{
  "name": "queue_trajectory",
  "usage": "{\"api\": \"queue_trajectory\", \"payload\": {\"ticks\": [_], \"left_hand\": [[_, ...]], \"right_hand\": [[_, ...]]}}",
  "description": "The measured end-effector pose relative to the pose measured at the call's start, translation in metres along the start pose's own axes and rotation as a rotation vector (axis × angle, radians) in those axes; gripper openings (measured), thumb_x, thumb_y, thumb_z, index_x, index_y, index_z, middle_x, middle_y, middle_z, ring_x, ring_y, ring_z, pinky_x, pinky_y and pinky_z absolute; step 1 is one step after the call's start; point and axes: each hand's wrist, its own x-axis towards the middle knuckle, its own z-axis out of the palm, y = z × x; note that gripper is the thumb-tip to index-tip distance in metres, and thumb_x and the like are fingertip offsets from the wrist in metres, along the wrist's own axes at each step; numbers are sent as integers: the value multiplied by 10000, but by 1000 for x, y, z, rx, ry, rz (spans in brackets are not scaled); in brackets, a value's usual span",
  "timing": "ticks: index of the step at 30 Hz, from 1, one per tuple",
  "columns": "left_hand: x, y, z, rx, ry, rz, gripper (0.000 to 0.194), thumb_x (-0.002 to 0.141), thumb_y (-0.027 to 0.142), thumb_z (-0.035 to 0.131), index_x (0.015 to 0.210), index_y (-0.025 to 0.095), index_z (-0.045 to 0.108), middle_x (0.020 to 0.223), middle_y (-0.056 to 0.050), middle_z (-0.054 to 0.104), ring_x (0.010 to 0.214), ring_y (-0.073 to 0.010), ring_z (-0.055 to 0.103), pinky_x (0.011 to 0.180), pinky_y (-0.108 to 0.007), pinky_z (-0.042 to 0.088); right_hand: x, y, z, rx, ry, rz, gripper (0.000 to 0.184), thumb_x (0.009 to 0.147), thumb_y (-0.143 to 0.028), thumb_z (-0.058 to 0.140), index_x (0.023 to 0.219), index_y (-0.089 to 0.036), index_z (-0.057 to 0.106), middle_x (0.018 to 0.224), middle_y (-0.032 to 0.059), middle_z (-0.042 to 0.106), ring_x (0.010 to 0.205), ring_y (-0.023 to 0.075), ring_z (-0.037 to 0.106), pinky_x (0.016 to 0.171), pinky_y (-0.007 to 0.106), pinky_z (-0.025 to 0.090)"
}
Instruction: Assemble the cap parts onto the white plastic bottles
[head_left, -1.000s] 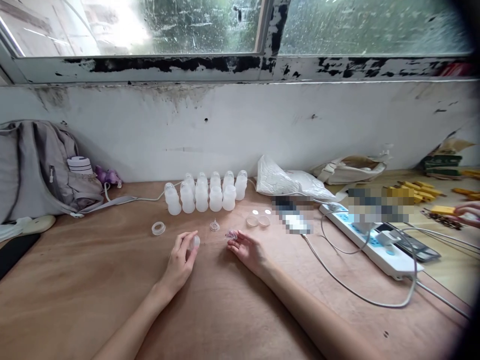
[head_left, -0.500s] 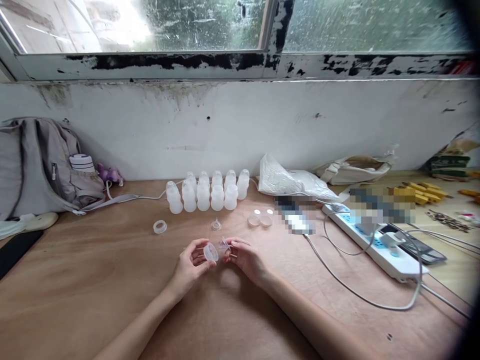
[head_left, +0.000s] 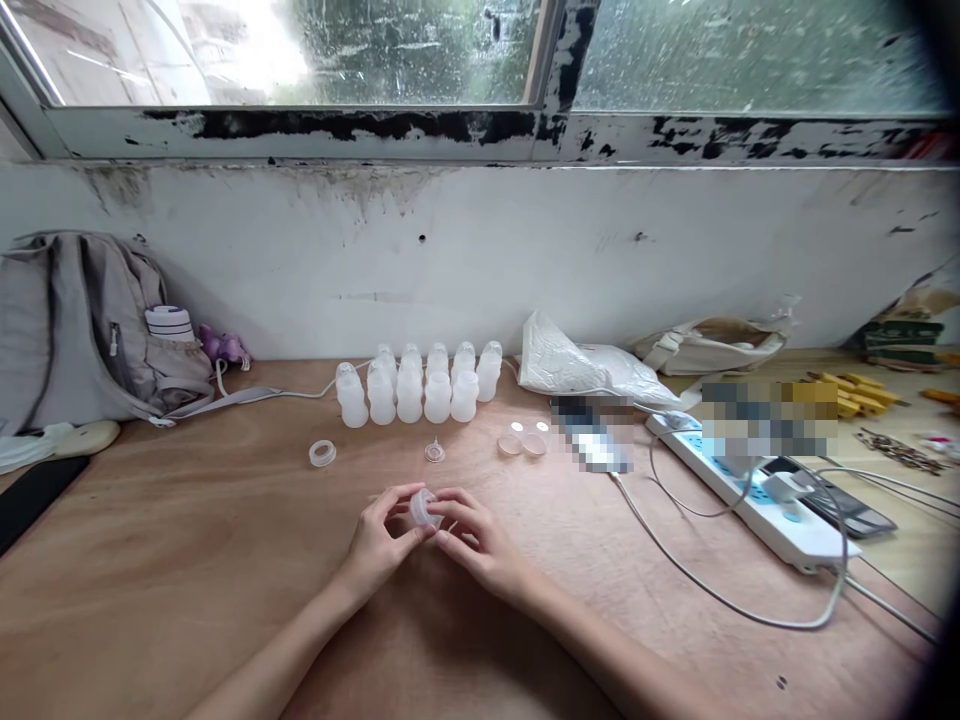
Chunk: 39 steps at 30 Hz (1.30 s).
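Observation:
My left hand point(head_left: 381, 532) grips a translucent bottle collar ring point(head_left: 421, 507) between thumb and fingers, tilted above the table. Against the ring's right side is my right hand point(head_left: 478, 540), its fingertips pressed into the opening and its thumb below. A clear bottle teat held there is mostly hidden by the fingers and ring. Beyond the hands, a second teat point(head_left: 434, 452) stands on the table, and another collar ring point(head_left: 322, 454) lies to its left. Clear round discs point(head_left: 522, 443) with small white pieces lie to the right.
Several frosted baby bottles point(head_left: 409, 390) stand in two rows near the wall, some capped. A white plastic bag point(head_left: 570, 360) sits behind. On the right are a power strip point(head_left: 787, 525) with looping cables and a blurred-out phone point(head_left: 596, 445). A grey backpack point(head_left: 82, 340) rests at left.
My right hand has moved left, bringing the teat to the collar ring, and its fingers now meet the ring. The left hand still holds the ring in nearly the same place.

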Motion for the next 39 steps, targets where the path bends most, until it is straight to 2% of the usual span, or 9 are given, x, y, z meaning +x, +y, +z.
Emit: {"api": "queue_trajectory", "payload": {"ticks": [4, 7, 10, 13, 16, 19, 24, 32, 39], "left_hand": [[0, 1, -3, 129, 30, 90, 394, 705, 336, 618, 1077, 220, 557, 1037, -64, 551, 928, -191, 545, 822, -327, 457], [-1, 0, -3, 224, 48, 127, 390, 720, 358, 600, 1092, 248, 566, 914, -37, 518, 820, -152, 521, 760, -276, 449], [0, -2, -2, 275, 15, 94, 406, 735, 375, 576, 1122, 258, 543, 781, -8, 501, 677, -119, 478, 672, -242, 438], [-1, -1, 0, 301, -23, 72, 407, 745, 389, 555, 1128, 252, 536, 786, -12, 503, 667, -122, 471, 653, -241, 433], [-2, 2, 1, 347, -38, 75, 405, 746, 392, 548, 1128, 257, 535, 868, -28, 504, 711, -134, 490, 675, -254, 437], [-5, 6, 2, 384, -57, 84, 416, 739, 379, 556, 1139, 268, 521, 840, -21, 506, 710, -139, 503, 677, -260, 439], [-7, 10, 5, 252, -94, 96, 387, 748, 300, 549, 1127, 235, 503, 942, -36, 575, 761, -146, 540, 697, -252, 450], [-8, 10, 8, 106, -71, -8, 251, 816, 301, 448, 1037, 197, 505, 892, -30, 615, 753, -140, 578, 691, -247, 460], [-8, 13, 8, 101, -54, -13, 171, 817, 291, 446, 946, 187, 487, 843, -26, 609, 748, -142, 583, 672, -248, 463]], "right_hand": [[-4, -1, 2, -140, 35, -56, 298, 813, -301, 484, 1103, -251, 531, 1154, 79, 394, 822, 143, 531, 647, 256, 489], [-2, -1, 2, -76, 43, -42, 263, 836, -321, 446, 1064, -251, 558, 1151, 70, 421, 963, 181, 502, 689, 259, 493], [0, 0, 3, 77, 20, 38, 279, 863, -353, 385, 1036, -238, 571, 1044, 52, 503, 848, 155, 552, 654, 256, 505], [2, 4, 5, 124, 76, 87, 295, 864, -371, 374, 971, -210, 596, 952, 45, 520, 713, 129, 567, 589, 242, 509], [3, 9, 6, 48, 139, 82, 253, 843, -356, 425, 871, -197, 621, 926, 49, 515, 729, 137, 564, 576, 233, 506], [3, 12, 6, -53, 174, 45, 177, 816, -306, 485, 817, -196, 624, 932, 51, 516, 834, 160, 550, 655, 247, 496], [2, 17, 8, -70, 248, 49, 88, 788, -270, 522, 825, -193, 541, 962, 41, 510, 755, 132, 556, 617, 253, 489], [2, 11, 9, -50, 283, 78, 248, 771, -299, 548, 984, -199, 471, 857, 38, 578, 722, 145, 579, 633, 274, 485], [2, 5, 9, -102, 153, 148, 214, 829, -333, 456, 907, -163, 560, 723, 28, 607, 605, 126, 555, 551, 239, 446]]}}
